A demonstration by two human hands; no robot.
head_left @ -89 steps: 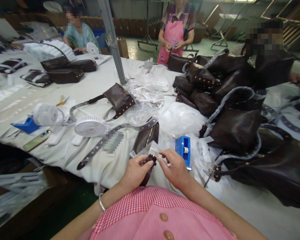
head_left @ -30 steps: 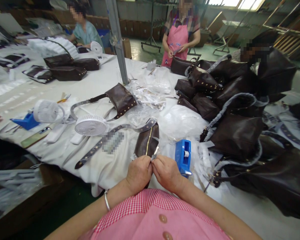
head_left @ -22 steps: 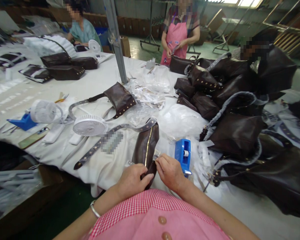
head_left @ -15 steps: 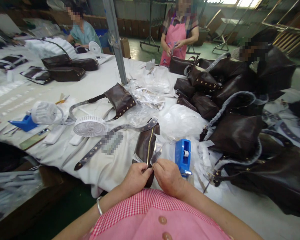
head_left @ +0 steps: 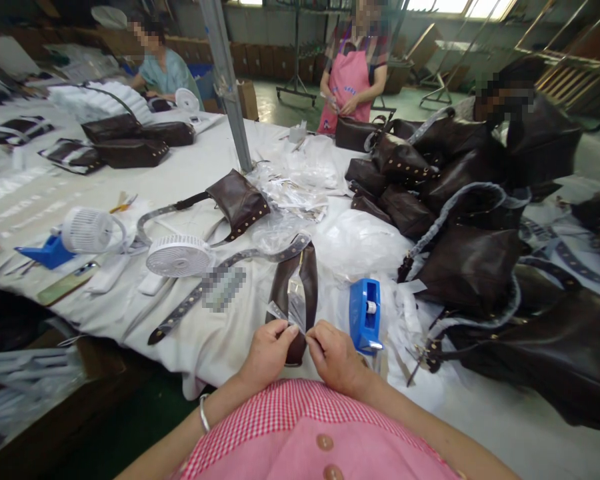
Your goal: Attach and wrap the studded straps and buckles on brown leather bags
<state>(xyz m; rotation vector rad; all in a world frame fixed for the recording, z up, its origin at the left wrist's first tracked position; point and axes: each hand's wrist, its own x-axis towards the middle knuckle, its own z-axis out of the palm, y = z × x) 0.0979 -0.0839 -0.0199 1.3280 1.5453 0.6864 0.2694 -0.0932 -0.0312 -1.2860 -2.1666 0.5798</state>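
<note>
A dark brown leather handbag lies lengthwise in front of me, its studded strap trailing off to the left in clear wrapping. Along the top of the bag, a piece of clear plastic film covers part of the zipper. My left hand is closed, thumb and forefinger pinching the film at the bag's near end. Opposite it, my right hand is also closed in a pinch, on the film's right edge. The fingertips of both hands are a little apart, over the bag.
A blue tape dispenser stands right of the bag. White fans, a phone and another brown bag are to the left. Brown bags pile up at right. A metal post rises mid-table; two people work beyond.
My fingertips have moved slightly apart. The film now lies spread over the bag's top, hiding part of the gold zipper that showed before.
</note>
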